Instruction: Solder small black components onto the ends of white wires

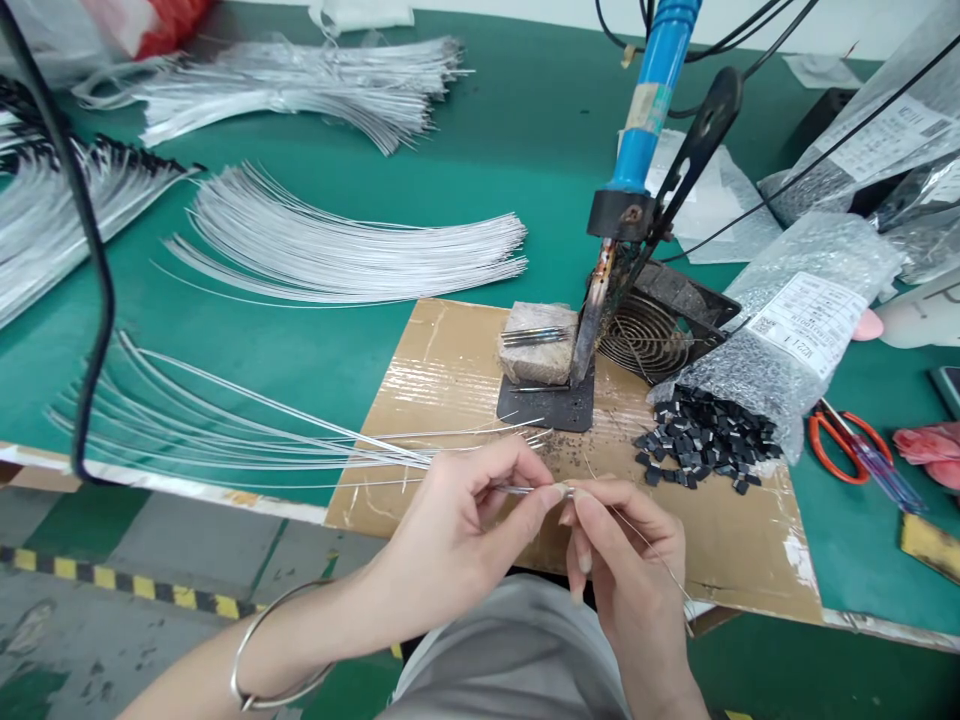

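My left hand [469,525] is closed, thumb and forefinger pinching the end of a white wire [514,490]. Fingertip to fingertip with it, my right hand [630,560] is closed too, pinching at the wire's tip; a small piece there is mostly covered. A thin strand of what looks like solder [667,572] runs out past my right fingers. Loose white wires [300,455] fan out to the left beyond my left hand. Just above the hands stands a blue-handled soldering iron [652,95], its tip pointing down at a metal plate [559,405].
Cardboard [750,560] covers the bench's front. Black small parts [709,440] are piled right, by a bubble-wrap bag [817,290] and orange-handled scissors [855,470]. A small fan [652,330] sits behind the iron. Wire bundles [360,250] lie at left; a black cable [97,260] hangs there.
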A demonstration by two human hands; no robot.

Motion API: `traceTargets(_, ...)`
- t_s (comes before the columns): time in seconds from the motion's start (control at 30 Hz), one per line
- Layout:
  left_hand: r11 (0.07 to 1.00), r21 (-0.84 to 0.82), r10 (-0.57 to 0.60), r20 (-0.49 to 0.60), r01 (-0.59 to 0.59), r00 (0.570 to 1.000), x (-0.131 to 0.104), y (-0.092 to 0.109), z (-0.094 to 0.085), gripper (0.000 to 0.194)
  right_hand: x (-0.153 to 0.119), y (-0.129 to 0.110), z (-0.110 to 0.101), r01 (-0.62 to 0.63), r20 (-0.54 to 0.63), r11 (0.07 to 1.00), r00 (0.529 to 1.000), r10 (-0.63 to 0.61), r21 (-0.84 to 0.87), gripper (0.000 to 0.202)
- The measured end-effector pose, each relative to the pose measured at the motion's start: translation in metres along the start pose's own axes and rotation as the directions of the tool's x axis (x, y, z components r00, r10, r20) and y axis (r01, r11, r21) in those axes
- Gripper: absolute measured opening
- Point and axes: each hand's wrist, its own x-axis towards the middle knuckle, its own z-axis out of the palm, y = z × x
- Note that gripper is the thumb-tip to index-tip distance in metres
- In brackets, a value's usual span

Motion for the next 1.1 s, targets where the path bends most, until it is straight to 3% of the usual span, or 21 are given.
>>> traceTargets(0.37,0.997,0.023,0.067,0.008,-0.067,0.998,-0.0013,0.0002,0.0002,0.017,0.0015,-0.0056,-0.0033,-0.082,0.05,0.994,0.996,0.078,0.073,0.008)
traceTargets(0.63,0.967,0.191,0.172,-0.013,-0.166,0.985,-0.0015,0.0024,-0.0018,0.016,0.0009,-0.0086,-0.0051,-0.121,0.076,0.988,0.991,0.114,0.098,0.008)
traceTargets(0.8,0.963,0.225,0.149,0.027,-0.151,0.988,-0.0012,0.003,-0.0041,0.02,0.0053,-0.0084,-0.0063,-0.154,0.106,0.982,0.984,0.142,0.11,0.009)
traceTargets(1.1,0.976,0.162,0.15,-0.02,-0.145,0.988,-0.0017,0.0048,-0.0014,0.018,0.0015,-0.0064,-0.0049,-0.17,0.095,0.975,0.983,0.157,0.146,0.013)
